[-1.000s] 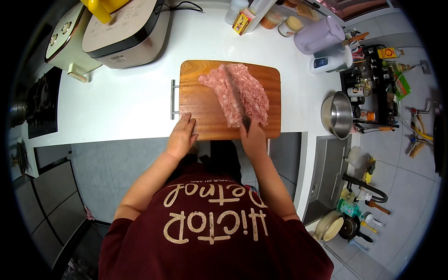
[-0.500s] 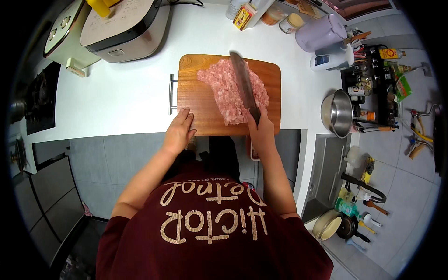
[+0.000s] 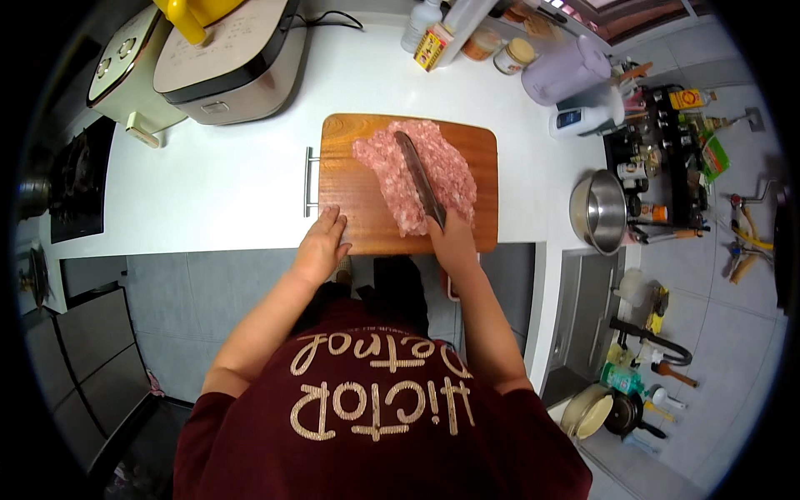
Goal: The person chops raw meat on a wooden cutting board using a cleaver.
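A layer of pink minced meat [image 3: 446,171] lies spread over the middle and right of a wooden cutting board [image 3: 354,200] with a metal handle [image 3: 310,182] on its left side. Wrapped round the grip of a broad kitchen knife [image 3: 421,177], my right hand [image 3: 455,243] is closed at the board's near edge. The blade points away from me, its edge down in the meat. My left hand [image 3: 322,244] rests with fingers stretched out on the near left corner of the board.
A rice cooker [image 3: 229,71] and a pale green appliance [image 3: 133,75] stand far left. At the back right are jars [image 3: 513,56], a small yellow box [image 3: 431,50] and a lilac jug [image 3: 568,71]. A steel bowl [image 3: 600,212] sits right of the board, near the sink [image 3: 581,312].
The knife has come down into the meat and shifted slightly left, its blade now turned more edge-on. My left hand stays at the board's corner. The whole view has shifted slightly.
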The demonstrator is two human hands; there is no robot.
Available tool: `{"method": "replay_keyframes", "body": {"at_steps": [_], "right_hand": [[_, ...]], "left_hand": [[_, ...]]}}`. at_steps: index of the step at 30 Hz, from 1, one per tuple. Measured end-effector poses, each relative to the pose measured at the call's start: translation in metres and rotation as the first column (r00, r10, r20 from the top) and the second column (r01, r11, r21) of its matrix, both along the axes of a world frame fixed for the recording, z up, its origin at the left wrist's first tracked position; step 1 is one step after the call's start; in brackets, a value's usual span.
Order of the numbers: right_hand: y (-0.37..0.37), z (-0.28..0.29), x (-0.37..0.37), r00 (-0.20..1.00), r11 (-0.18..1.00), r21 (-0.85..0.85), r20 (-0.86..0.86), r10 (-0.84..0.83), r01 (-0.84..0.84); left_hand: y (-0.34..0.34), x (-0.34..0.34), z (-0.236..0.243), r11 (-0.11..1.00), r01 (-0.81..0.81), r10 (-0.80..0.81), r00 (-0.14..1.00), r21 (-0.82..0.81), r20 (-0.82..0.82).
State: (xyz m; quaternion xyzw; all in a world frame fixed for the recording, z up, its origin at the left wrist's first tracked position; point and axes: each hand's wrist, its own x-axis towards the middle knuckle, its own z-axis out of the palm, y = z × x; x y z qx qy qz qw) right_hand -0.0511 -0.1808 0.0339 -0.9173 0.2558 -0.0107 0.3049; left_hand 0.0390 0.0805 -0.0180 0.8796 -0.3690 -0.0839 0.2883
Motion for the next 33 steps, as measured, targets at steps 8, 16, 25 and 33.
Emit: {"method": "replay_keyframes", "body": {"at_steps": [8, 16, 25, 33], "right_hand": [[-0.004, -0.016, -0.012, 1.0, 1.0, 0.011, 0.005, 0.025, -0.025], [0.003, 0.006, -0.011, 0.999, 0.999, 0.037, -0.026, 0.032, -0.031], [-0.016, 0.002, -0.015, 0.998, 0.998, 0.042, -0.04, -0.037, 0.039], [-0.005, 0.004, -0.005, 1.0, 1.0, -0.001, 0.022, 0.014, -0.014]], "left_hand": [[-0.002, 0.0, 0.001, 1.0, -0.01, 0.01, 1.0, 0.0, -0.015], [-0.001, 0.0, 0.001, 1.0, -0.03, 0.03, 0.999, -0.006, 0.012], [0.0, 0.0, 0.0, 0.999, -0.039, 0.039, 0.999, 0.002, -0.009], [-0.002, 0.003, -0.003, 0.999, -0.035, 0.035, 0.999, -0.012, 0.016]]}}
